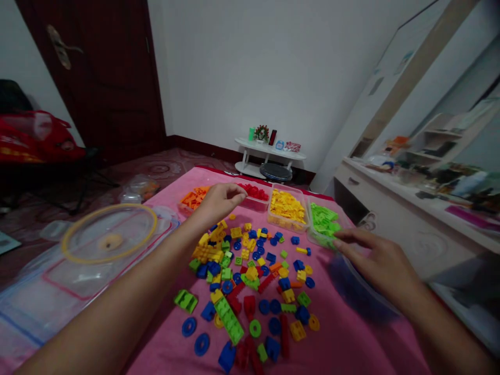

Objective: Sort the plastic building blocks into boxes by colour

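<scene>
My left hand (222, 202) hovers at the near edge of the red-brick box (254, 203), its thumb and fingers drawn together. Anything between its fingertips is hidden. My right hand (375, 255) reaches beside the box of light-green bricks (324, 221), its thumb and finger stretched out and slightly apart, with no piece visible between them. Below that hand stands a blurred blue container (361, 291). Loose toy bricks and wheels lie between my arms, among them a long green brick (229, 319), a blue wheel (202, 344) and a red bar (284, 336).
Boxes of orange bricks (193, 199) and yellow bricks (288, 207) stand along the far side of the pink cloth (312, 344). A round clear lid with a yellow rim (109, 207) lies at left. A cluttered dresser (398, 219) stands at right, a white shelf (269, 148) beyond.
</scene>
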Demonstrator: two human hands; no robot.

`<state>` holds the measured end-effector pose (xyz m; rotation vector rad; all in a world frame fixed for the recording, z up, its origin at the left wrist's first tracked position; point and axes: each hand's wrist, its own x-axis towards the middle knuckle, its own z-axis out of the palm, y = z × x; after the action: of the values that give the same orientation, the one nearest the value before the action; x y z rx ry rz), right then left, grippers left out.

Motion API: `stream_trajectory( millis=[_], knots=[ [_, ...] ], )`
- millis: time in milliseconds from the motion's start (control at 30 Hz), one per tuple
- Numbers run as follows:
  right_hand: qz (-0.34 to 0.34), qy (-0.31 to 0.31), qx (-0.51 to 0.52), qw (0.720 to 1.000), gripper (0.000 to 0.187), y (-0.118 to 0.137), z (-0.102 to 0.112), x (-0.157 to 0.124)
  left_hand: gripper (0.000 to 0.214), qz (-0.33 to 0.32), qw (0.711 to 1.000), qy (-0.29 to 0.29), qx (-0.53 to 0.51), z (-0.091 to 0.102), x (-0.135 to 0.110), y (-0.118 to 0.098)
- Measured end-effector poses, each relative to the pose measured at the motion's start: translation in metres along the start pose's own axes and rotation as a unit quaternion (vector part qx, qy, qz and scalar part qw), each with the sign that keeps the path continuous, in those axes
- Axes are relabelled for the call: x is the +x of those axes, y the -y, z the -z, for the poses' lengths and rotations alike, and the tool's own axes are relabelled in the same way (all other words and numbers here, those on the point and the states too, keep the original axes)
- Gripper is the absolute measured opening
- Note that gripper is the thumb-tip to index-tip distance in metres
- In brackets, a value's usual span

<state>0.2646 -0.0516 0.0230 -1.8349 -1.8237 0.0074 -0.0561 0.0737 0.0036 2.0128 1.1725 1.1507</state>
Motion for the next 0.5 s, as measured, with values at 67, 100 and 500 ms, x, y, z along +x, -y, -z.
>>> stream_trajectory(
  millis=[67,100,500],
  knots=[
    [0.048,0.029,0.048,0.997,0.029,0.027,-0.013,0.006,0.024,0.011,0.991,0.015,0.134,0.01,-0.001,0.003],
    [0.064,0.052,0.068,0.994,0.027,0.04,-0.022,0.01,0.021,0.025,0.978,0.029,0.206,0.014,-0.002,0.003],
    [0.239,0.18,0.137,0.944,0.04,0.132,-0.141,0.011,0.028,0.107,0.851,0.227,0.462,0.003,-0.018,0.003]
  ],
)
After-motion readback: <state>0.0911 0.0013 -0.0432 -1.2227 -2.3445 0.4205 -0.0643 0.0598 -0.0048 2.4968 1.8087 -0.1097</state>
